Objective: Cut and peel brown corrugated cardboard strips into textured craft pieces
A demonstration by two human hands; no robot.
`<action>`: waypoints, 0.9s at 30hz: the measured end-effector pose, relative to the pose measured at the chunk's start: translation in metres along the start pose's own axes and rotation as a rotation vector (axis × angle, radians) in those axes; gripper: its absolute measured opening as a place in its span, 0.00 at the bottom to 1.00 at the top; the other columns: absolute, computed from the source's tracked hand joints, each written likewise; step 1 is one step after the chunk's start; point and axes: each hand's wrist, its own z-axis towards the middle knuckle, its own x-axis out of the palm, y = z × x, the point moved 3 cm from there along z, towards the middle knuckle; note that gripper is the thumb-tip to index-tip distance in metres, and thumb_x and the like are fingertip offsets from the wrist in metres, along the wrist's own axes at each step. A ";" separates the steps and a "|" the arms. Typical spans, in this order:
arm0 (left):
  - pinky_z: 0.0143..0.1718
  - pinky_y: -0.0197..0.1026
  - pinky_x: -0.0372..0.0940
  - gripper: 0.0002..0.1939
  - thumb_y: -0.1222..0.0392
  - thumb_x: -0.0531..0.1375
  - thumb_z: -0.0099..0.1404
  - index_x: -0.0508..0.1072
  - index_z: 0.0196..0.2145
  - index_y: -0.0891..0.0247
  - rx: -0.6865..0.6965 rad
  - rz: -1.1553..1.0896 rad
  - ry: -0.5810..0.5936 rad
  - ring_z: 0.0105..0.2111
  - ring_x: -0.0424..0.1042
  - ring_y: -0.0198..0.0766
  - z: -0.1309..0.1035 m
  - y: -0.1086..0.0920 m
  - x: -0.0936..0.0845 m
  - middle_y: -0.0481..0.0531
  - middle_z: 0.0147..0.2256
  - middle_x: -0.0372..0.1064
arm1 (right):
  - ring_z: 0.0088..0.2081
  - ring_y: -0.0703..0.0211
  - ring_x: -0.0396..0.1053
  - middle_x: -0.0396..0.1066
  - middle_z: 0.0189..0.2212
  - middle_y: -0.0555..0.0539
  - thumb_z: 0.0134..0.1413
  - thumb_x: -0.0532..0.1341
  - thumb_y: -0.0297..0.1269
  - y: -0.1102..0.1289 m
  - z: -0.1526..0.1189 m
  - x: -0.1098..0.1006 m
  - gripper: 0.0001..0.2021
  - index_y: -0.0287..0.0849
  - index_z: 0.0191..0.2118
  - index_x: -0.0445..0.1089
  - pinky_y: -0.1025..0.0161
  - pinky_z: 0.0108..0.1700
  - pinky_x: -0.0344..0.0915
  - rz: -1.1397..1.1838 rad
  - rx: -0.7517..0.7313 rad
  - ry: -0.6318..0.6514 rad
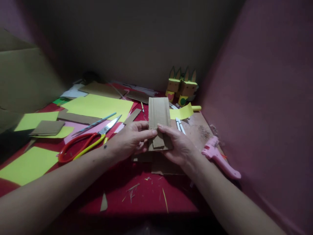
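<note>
Between my two hands is a rectangular piece of brown cardboard (159, 111), held up above the red tabletop. A smaller cardboard strip (158, 141) lies against its lower part, under my thumbs. My left hand (132, 138) grips the left edge, thumb in front and fingers curled behind. My right hand (179, 143) holds the right edge in the same way, its fingers mostly hidden behind. Below the hands, more flat cardboard (166, 165) rests on the table. Left of my left hand lie scissors (95, 138) with red and yellow handles, their blades spread.
A pink glue gun (221, 158) lies at the right near the wall. Yellow paper sheets (97, 106) and cardboard scraps cover the left. Two small cardboard figures with pointed ears (182, 86) stand at the back. White markers (180, 125) and a yellow strip (182, 112) sit behind my right hand.
</note>
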 end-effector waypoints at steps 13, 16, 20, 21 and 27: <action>0.13 0.32 0.59 0.24 0.52 0.64 0.60 0.61 0.50 0.61 0.181 0.261 -0.168 0.17 0.66 0.32 -0.002 0.003 -0.003 0.44 0.27 0.65 | 0.28 0.57 0.74 0.71 0.19 0.49 0.57 0.54 0.23 0.003 0.000 -0.006 0.09 0.37 0.32 0.71 0.51 0.43 0.73 0.064 0.129 -0.038; 0.24 0.36 0.69 0.28 0.52 0.66 0.58 0.63 0.53 0.58 0.482 0.555 -0.214 0.26 0.69 0.33 -0.011 -0.002 0.000 0.49 0.36 0.63 | 0.26 0.57 0.73 0.72 0.20 0.48 0.57 0.54 0.23 0.003 0.002 -0.009 0.09 0.37 0.31 0.70 0.54 0.39 0.74 0.065 0.113 -0.051; 0.32 0.38 0.71 0.22 0.57 0.67 0.58 0.69 0.50 0.60 0.667 0.882 -0.150 0.34 0.67 0.34 -0.017 0.003 0.006 0.52 0.42 0.58 | 0.26 0.58 0.73 0.73 0.21 0.48 0.55 0.54 0.23 0.001 0.005 -0.015 0.09 0.38 0.29 0.70 0.58 0.38 0.72 0.013 0.097 -0.084; 0.33 0.38 0.71 0.21 0.58 0.66 0.59 0.69 0.50 0.59 0.680 0.909 -0.146 0.35 0.67 0.35 -0.017 0.004 0.007 0.53 0.43 0.57 | 0.27 0.58 0.73 0.73 0.22 0.49 0.54 0.56 0.23 0.000 0.006 -0.016 0.08 0.38 0.29 0.70 0.58 0.39 0.72 0.001 0.087 -0.087; 0.35 0.37 0.70 0.21 0.62 0.66 0.60 0.67 0.50 0.61 0.734 0.968 -0.163 0.37 0.67 0.37 -0.016 0.008 0.008 0.52 0.42 0.60 | 0.30 0.56 0.74 0.73 0.23 0.49 0.48 0.59 0.23 0.000 0.005 -0.019 0.05 0.38 0.29 0.71 0.56 0.41 0.70 -0.020 0.050 -0.085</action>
